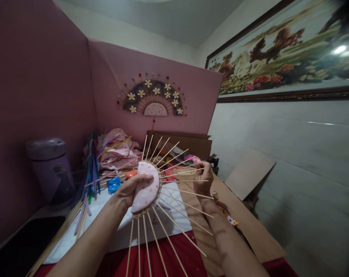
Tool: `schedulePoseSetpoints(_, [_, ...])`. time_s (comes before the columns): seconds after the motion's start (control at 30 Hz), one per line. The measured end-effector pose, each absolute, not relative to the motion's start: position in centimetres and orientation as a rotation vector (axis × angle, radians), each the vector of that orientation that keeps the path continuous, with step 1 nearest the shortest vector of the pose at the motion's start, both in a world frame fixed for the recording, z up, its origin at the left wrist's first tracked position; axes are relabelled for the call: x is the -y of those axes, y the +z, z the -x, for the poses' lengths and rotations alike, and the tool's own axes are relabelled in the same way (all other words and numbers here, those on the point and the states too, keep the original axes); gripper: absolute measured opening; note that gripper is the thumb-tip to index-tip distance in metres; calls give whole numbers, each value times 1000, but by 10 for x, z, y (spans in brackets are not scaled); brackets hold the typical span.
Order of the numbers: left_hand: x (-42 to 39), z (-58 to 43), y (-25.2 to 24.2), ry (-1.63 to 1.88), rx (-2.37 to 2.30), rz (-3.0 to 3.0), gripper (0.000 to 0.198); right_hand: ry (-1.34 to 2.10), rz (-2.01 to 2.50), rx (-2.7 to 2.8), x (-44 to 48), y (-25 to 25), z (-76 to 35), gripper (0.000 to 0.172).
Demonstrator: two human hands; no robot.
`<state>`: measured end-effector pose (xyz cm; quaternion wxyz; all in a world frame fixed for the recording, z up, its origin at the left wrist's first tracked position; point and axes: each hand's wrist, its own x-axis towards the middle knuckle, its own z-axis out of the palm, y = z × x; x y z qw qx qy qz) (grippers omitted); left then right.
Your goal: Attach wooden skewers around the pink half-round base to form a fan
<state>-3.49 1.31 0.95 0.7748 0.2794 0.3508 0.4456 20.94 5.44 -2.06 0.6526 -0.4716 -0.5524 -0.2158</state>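
Note:
A half-round piece (pixel 149 194) covered in pale pink spotted cloth is gripped at its flat side by my left hand (pixel 131 190), the thumb lying across its face. Thin wooden sticks (pixel 157 244) fan out from its curved edge, where a braided-looking border runs. My right hand (pixel 203 180) is closed, fingers pinched near the outer end of one stick on the right side. The exact grip of those fingertips is partly hidden. The fan-shaped piece is held tilted above the table.
White paper (pixel 119 234) and brown cardboard (pixel 249 227) lie on a red cloth (pixel 163 265). Behind are crumpled pink fabric (pixel 119 142), colourful pipe cleaners (pixel 95 161) and a blue packet (pixel 113 185). A purple canister (pixel 51 173) stands left. A decorated fan (pixel 156 90) hangs on the pink panel.

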Motion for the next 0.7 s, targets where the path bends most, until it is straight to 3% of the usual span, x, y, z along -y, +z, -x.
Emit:
schedulePoseSetpoints(0.23, [-13, 35, 8, 825, -826, -638, 8, -670, 974, 1280, -52, -10, -219, 8])
schedulePoseSetpoints(0.47, [-9, 33, 10, 810, -861, -647, 8, -599, 990, 1269, -57, -11, -224, 11])
schedulePoseSetpoints(0.53, [-10, 34, 10, 829, -864, -649, 7, -470, 1023, 1269, -59, -10, -222, 12])
schedulePoseSetpoints(0.7, [-10, 36, 9, 849, -815, -668, 8, 316, 1018, 1294, -26, -4, -207, 14])
